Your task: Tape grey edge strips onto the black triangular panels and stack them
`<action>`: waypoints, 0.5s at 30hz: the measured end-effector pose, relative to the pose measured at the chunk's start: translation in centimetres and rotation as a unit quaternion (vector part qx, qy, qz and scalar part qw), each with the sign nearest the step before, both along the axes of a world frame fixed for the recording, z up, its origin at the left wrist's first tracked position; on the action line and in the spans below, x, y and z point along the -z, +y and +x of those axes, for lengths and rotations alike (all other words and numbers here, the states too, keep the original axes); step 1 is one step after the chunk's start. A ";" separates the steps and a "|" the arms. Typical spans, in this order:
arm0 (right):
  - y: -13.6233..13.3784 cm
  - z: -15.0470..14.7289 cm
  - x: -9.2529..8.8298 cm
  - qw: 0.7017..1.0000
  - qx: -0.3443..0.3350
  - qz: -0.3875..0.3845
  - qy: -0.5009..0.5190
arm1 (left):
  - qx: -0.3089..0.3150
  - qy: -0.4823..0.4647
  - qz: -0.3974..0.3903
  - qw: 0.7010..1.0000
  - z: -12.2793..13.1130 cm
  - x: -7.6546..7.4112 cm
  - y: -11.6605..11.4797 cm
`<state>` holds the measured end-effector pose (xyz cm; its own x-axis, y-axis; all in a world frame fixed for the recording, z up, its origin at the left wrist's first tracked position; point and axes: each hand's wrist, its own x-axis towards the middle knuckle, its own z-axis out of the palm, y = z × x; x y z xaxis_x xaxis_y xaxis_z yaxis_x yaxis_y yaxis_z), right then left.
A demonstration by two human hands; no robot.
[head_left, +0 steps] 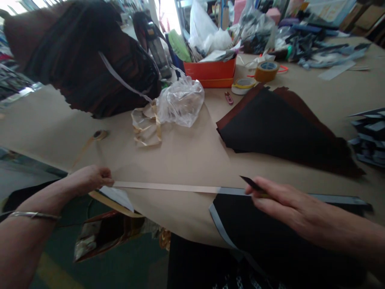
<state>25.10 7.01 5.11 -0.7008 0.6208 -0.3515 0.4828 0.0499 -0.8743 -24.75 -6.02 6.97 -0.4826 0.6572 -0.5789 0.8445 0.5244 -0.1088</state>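
My left hand (99, 177) is closed on the end of a pale strip of tape (168, 187) that stretches to the right over the tabletop. The strip's other part lies along the top edge of a black sheet piece (240, 216), where it looks grey. A second grey strip (221, 226) borders the piece's slanted left edge. In my right hand (276, 198), above the tape, is a dark pointed blade (251, 182), its tip to the upper left. My palm hides the rest of it.
Stacked dark triangular pieces (285, 124) lie at right, and a large dark stack (90, 60) at left. Behind are a red box (210, 73), tape rolls (267, 71), a plastic bag (182, 100) and a small pink tool (229, 98). A small tape roll (100, 135) is at left.
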 end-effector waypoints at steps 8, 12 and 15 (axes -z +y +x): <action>-0.1 -9.3 3.4 0.899 0.151 -0.382 0.149 | -0.004 0.008 0.027 1.000 0.7 -0.7 -0.3; 0.2 -8.2 3.6 0.888 0.135 -0.404 0.173 | -0.013 0.032 0.047 0.998 0.3 -1.5 -0.3; 0.3 -7.0 3.1 0.907 0.116 -0.358 0.191 | -0.012 0.045 0.082 0.996 0.5 -2.2 -0.1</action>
